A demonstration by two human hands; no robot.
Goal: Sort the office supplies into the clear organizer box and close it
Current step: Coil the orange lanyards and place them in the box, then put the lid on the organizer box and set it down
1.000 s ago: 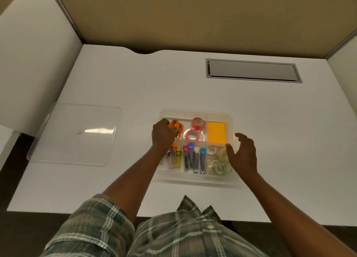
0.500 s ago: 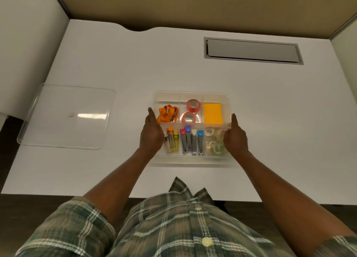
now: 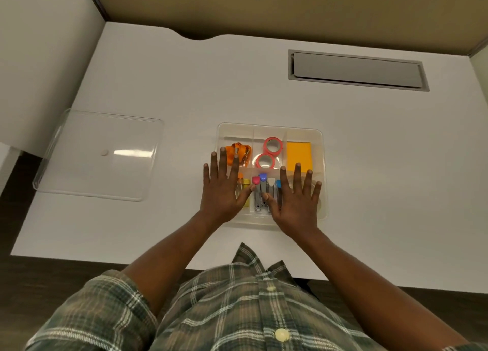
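Supplies (image 3: 264, 189) all sit sorted in the box (image 3: 323, 150) mid-desk, left hand (image 3: 221, 192) and right hand (image 3: 297, 205) spread flat above it, lid (image 3: 100, 155) lying well left, not yet fitted.

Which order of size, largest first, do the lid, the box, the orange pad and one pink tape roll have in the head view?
1. The lid and the box look about alike; I do not rank them.
2. The orange pad.
3. The pink tape roll.
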